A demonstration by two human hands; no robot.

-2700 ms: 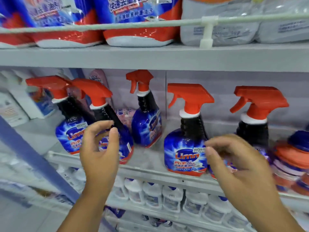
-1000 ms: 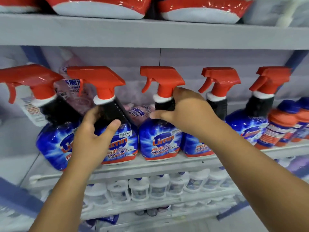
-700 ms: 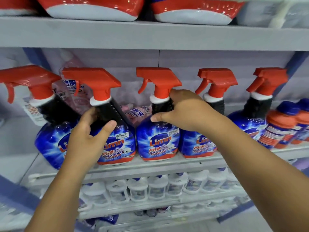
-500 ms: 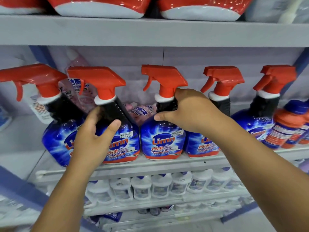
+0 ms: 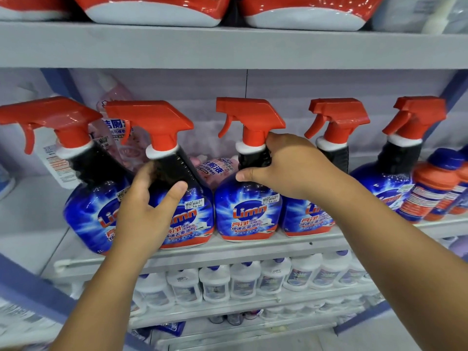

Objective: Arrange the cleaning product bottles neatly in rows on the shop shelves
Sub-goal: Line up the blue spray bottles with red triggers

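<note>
Several blue Limn spray bottles with red triggers stand in a row along the front of the middle shelf (image 5: 253, 249). My left hand (image 5: 144, 211) grips the black neck of the second bottle from the left (image 5: 187, 216). My right hand (image 5: 286, 168) is wrapped around the neck of the third bottle (image 5: 247, 214), just under its red trigger. These two bottles stand side by side, touching. A further bottle (image 5: 86, 214) stands at the far left, and two more (image 5: 311, 219) (image 5: 387, 183) to the right.
Pink refill pouches (image 5: 215, 168) lie behind the row. Orange bottles with blue caps (image 5: 435, 188) crowd the shelf's right end. Red and white pouches (image 5: 157, 11) fill the shelf above; small white bottles (image 5: 243, 282) line the shelf below. A blue upright (image 5: 30, 285) runs at lower left.
Both hands went from hovering in front of the shelf to gripping two bottle necks. Over the last second the hands and bottles have hardly moved; only the view shifted slightly.
</note>
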